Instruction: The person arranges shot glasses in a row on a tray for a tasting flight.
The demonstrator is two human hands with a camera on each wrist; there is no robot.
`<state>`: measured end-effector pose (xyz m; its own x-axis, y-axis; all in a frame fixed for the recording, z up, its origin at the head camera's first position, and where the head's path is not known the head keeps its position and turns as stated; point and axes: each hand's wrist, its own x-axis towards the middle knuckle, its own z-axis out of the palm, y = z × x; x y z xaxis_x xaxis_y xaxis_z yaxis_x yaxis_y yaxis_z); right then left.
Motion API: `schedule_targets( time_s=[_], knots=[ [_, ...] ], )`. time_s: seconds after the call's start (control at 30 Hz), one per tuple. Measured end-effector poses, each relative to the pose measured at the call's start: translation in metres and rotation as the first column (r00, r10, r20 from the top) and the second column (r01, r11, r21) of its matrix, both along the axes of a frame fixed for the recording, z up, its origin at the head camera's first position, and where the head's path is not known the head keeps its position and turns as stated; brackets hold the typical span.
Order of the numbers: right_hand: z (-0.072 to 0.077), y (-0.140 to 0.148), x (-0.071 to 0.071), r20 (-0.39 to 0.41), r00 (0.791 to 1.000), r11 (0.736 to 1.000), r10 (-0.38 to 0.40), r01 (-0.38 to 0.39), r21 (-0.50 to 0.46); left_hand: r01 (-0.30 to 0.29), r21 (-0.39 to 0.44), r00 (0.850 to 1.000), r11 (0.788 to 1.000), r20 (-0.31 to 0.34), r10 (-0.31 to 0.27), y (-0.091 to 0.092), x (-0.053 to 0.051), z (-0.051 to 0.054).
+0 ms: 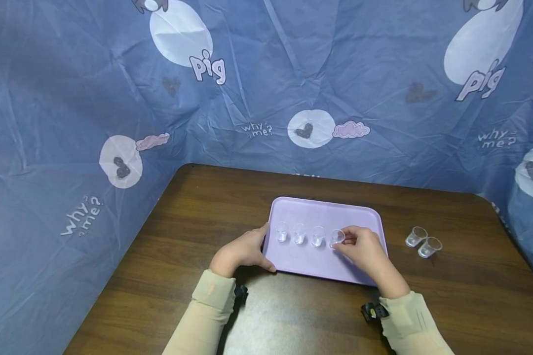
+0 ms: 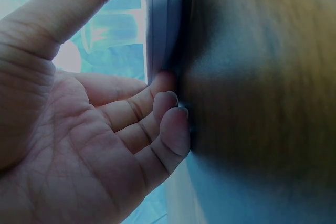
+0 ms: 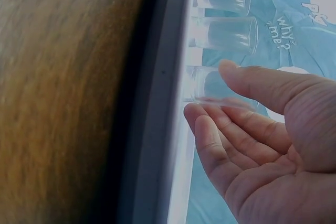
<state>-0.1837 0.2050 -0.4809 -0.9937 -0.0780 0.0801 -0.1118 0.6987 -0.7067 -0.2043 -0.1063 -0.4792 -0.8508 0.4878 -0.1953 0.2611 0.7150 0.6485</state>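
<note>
- on the tray (image 1: 302,259), your right hand (image 1: 367,250) pinches the rightmost cup (image 1: 335,237)
- at its left edge, your left hand (image 1: 243,250) touches, thumb (image 1: 264,263) spread wide
- two more cups (image 1: 429,248) stand on the tabletop (image 1: 186,222)

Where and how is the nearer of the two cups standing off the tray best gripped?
Probably by its side walls just below the rim, coming from the right: the nearer cup stands upright, rim up, and the other cup crowds its left.
</note>
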Motion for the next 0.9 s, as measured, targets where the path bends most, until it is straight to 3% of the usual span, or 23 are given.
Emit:
schedule_targets(
  time_s=[0.5,0.9],
  knots=[
    [0.0046,0.0004,0.0014,0.028,1.0,0.999,0.002,-0.001,-0.038,0.009,0.001,1.0,1.0,-0.016,-0.009,-0.0008,-0.0018,-0.0017],
    [0.0093,0.0094,0.0067,-0.006,1.0,0.998,0.02,-0.02,-0.064,0.025,0.026,0.998,0.999,-0.05,-0.024,-0.0011,-0.002,-0.0025]
  ],
)
